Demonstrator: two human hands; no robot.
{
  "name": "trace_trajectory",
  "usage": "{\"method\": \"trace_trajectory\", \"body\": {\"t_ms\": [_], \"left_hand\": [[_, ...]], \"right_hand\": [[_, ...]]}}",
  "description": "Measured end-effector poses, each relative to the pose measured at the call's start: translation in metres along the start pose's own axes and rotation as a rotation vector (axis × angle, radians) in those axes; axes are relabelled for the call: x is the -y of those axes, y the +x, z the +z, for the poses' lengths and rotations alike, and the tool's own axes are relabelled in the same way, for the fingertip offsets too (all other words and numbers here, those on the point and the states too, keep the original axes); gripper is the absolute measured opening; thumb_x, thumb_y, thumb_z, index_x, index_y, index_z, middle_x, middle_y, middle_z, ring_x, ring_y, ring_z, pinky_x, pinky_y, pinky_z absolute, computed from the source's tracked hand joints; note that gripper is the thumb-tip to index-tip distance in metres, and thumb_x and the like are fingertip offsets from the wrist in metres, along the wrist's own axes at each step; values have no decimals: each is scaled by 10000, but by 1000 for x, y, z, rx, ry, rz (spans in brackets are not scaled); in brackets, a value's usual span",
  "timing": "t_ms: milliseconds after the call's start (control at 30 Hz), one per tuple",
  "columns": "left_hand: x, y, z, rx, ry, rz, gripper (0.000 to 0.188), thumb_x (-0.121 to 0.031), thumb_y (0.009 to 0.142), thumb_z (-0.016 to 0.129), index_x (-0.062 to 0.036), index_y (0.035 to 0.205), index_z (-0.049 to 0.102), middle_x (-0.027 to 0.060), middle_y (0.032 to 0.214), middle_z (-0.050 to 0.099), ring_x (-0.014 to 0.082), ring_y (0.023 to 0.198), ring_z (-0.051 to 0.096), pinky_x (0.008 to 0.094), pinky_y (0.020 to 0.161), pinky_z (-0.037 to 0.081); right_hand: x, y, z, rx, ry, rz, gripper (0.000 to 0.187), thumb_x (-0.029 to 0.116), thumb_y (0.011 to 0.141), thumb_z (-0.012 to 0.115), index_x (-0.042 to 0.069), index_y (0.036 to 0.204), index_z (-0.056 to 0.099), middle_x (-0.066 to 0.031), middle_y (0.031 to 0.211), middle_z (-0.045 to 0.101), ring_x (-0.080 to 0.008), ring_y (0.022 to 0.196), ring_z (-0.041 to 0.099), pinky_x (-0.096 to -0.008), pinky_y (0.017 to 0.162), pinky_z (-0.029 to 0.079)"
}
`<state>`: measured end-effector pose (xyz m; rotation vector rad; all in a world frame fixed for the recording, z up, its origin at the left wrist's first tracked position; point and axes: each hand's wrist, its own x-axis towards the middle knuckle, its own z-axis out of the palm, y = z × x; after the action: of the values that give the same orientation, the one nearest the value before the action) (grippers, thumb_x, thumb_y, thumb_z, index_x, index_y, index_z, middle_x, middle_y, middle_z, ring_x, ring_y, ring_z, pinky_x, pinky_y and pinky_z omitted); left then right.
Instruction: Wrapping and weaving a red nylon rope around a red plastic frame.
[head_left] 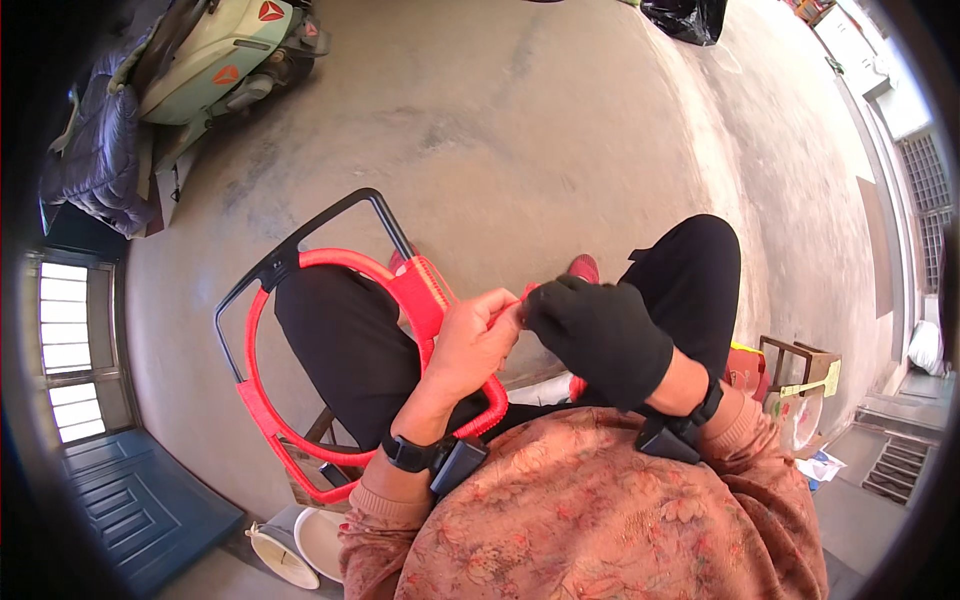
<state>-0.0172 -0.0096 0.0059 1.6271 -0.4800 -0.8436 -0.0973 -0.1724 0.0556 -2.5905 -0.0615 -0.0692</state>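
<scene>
A round frame wrapped in red cord (257, 340), with black tubing (290, 243) on its far side, rests over my left thigh. My left hand (472, 340), bare, is closed in a pinch beside the frame's right side, its wrist crossing over it. Touching its fingertips is my right hand (598, 338), in a black glove, with fingers curled shut. A small red strand (528, 290) shows where the two hands meet; most of it is hidden by the fingers. Both wrists carry black bands.
A pale green scooter (215, 70) and a dark quilted cover (105, 150) stand at the far left. White buckets (318, 540) sit near left by a blue door (145, 500). A wooden stool (800, 365) is at my right, and a black bag (690, 18) lies far off.
</scene>
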Motion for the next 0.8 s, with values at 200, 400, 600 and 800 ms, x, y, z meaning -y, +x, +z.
{"method": "trace_trajectory", "body": {"t_ms": [200,400,600,800], "left_hand": [[-2,-4,-1,-8,-626,-99,233,-234,997,489,-20,986,581,-25,597,456,35,452,361,219,470,438],[-1,-2,6,-148,-685,-46,220,-223,995,494,-20,954,570,-15,615,482,39,450,372,211,449,419],[2,-1,9,-295,-345,58,215,-221,994,498,-22,957,571,-11,624,500,37,449,378,203,427,396],[-5,-5,0,-215,-641,51,261,-230,1004,472,5,976,582,-2,637,516,50,464,440,197,427,389]], "right_hand": [[-9,-4,25,-178,495,163,189,102,853,635,60,1034,600,-66,901,657,-171,765,670,-281,617,494],[-29,4,27,175,1025,460,158,108,842,663,18,967,626,-21,873,653,-111,771,634,-246,645,482],[-11,6,13,-15,780,173,104,108,848,654,22,905,642,2,875,661,-96,854,600,-269,752,474],[-26,11,22,107,878,89,107,128,874,636,37,929,632,-49,959,653,-121,821,596,-276,727,470]]}}
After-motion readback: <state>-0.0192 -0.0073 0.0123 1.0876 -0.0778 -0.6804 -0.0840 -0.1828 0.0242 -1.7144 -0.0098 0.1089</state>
